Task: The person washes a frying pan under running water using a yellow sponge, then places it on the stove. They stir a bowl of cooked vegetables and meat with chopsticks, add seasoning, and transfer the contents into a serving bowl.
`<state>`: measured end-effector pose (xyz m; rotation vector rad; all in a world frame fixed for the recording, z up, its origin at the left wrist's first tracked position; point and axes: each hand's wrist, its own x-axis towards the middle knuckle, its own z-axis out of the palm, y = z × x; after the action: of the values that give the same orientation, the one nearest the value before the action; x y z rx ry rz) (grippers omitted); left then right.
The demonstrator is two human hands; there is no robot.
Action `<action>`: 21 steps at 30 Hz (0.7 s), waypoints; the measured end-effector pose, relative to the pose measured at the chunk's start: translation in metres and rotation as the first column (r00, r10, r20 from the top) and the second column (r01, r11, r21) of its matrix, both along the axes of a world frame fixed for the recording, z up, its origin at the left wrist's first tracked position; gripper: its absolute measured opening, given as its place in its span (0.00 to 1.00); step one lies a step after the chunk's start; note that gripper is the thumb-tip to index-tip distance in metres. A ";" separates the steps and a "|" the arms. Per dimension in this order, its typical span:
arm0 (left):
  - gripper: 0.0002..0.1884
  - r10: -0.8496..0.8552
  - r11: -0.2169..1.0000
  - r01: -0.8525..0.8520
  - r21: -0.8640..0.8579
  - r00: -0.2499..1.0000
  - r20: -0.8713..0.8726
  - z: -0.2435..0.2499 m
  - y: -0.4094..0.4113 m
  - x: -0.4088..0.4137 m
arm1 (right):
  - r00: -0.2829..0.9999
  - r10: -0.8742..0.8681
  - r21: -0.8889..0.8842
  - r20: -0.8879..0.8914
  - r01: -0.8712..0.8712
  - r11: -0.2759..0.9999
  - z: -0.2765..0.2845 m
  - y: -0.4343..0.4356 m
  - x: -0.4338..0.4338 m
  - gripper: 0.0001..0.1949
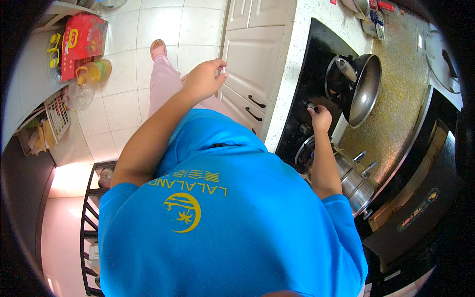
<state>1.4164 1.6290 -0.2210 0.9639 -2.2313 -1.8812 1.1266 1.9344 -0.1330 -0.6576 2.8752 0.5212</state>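
My right hand (321, 118) reaches over the black glass gas hob (302, 92), its thumb and fingers closed around a control knob (311, 107). A second knob (305, 129) sits beside it. A dark wok (365, 92) with a handle stands on the burner beyond the hand. Next to my right forearm is a stainless steel pot (354, 185) with metal handles, partly hidden by the arm. My left hand (206, 78) hangs in the air before the white cabinet doors, fingers bent, with a gap between thumb and forefinger; no held object is plain.
The speckled countertop (287, 85) edges the hob. Black drawer handles (256, 101) project from the cabinets below. Small pots (373, 28) stand at the counter's far end. On the tiled floor at left are a red box (85, 35) and an oil bottle (92, 72). A black rack (89, 222) stands lower left.
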 end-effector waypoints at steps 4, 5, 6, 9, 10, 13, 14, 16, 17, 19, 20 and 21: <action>0.16 0.016 1.000 -0.016 0.016 1.000 0.008 -0.010 -0.003 0.002 | 0.930 -0.332 -0.151 0.157 0.355 0.923 -0.005 0.012 -0.019 0.23; 0.16 0.016 1.000 -0.016 0.005 1.000 -0.006 -0.015 -0.003 -0.001 | 0.847 -0.484 -0.166 0.218 0.521 0.837 -0.007 0.014 -0.024 0.23; 0.17 0.018 1.000 -0.018 -0.007 1.000 -0.017 -0.020 -0.002 -0.004 | 0.831 -0.502 -0.220 0.240 0.550 0.805 -0.009 0.015 -0.027 0.20; 0.17 0.028 0.999 -0.026 0.044 0.999 -0.037 -0.030 0.006 -0.015 | 0.730 -0.609 -0.313 0.308 0.683 0.660 -0.017 0.011 -0.028 0.18; 0.17 0.023 0.998 -0.022 0.056 0.999 -0.027 -0.032 0.007 -0.017 | 0.791 -0.571 -0.195 0.220 0.609 0.769 -0.018 0.008 -0.026 0.19; 0.17 0.000 0.997 0.001 0.079 1.000 -0.014 -0.033 0.012 -0.028 | 0.942 -0.336 -0.011 -0.003 0.336 0.942 -0.014 0.000 -0.011 0.20; 0.17 -0.002 0.997 0.004 0.073 1.000 -0.021 -0.033 0.013 -0.031 | 0.985 -0.164 0.017 -0.055 0.165 0.986 -0.011 -0.001 -0.003 0.18; 0.17 -0.001 0.998 0.003 0.062 1.000 -0.027 -0.032 0.011 -0.034 | 0.996 -0.084 0.077 -0.003 0.084 0.993 -0.004 -0.007 0.004 0.17; 0.17 -0.004 0.998 0.005 0.060 1.000 -0.030 -0.031 0.012 -0.036 | 1.000 -0.018 0.124 0.022 0.016 0.992 -0.002 -0.009 0.007 0.16; 0.16 -0.013 0.997 0.015 0.077 1.000 -0.019 -0.030 0.011 -0.041 | 0.996 0.086 0.098 0.035 -0.089 0.991 0.002 -0.011 0.009 0.17; 0.16 -0.018 0.995 0.018 0.096 1.000 -0.003 -0.030 0.010 -0.044 | 0.996 0.083 0.126 0.044 -0.088 0.988 0.003 -0.011 0.009 0.17; 0.16 -0.019 0.993 0.018 0.114 1.000 0.012 -0.030 0.008 -0.045 | 0.996 0.086 0.177 0.036 -0.091 0.980 0.003 -0.011 0.008 0.18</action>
<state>1.3714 1.6371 -0.2513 0.9770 -2.1680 -2.0362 1.1348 1.9236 -0.1302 -0.7591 2.7406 0.7656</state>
